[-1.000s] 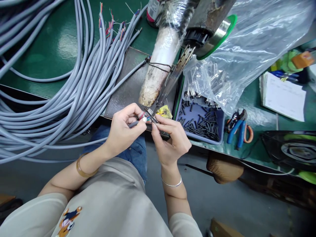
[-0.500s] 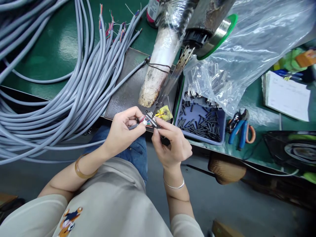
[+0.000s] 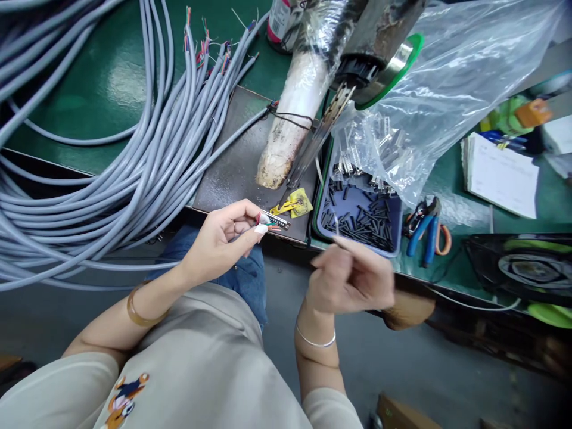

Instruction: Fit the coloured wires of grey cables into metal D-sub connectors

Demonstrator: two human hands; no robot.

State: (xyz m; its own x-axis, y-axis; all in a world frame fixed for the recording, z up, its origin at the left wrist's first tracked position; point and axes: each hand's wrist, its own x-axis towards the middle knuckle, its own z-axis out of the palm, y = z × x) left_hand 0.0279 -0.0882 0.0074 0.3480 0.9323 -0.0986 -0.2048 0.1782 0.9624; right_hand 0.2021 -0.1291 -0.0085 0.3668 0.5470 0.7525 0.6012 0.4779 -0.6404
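Observation:
My left hand [image 3: 227, 238] is closed in a pinch on the colored wires of a cable at a multi-pin metal connector [image 3: 277, 221]. The connector sticks out past thumb and fingertips, and loose colored wire ends [image 3: 273, 228] lie along it. Motion smears my right hand [image 3: 351, 277], which is apart from the connector and just in front of a blue tray [image 3: 397, 229]. Its fingers look curled, but whether they hold anything is unclear. Short black tubes [image 3: 370, 220] fill much of the tray. Beyond my left hand, a yellow clip [image 3: 281, 207] lies beside a yellow sponge [image 3: 301, 204].
Grey cables [image 3: 156, 179] spread over the left side. A soldering iron [image 3: 322, 131] and a wrapped white tube [image 3: 286, 131] slant over the dark plate [image 3: 232, 161]. Blue-handled pliers [image 3: 429, 235], a paper pad [image 3: 500, 173] and a plastic bag [image 3: 469, 71] are on the right.
My right hand has let go of the connector and moved right, toward the tray's front edge. My left hand still holds the connector, which is now turned.

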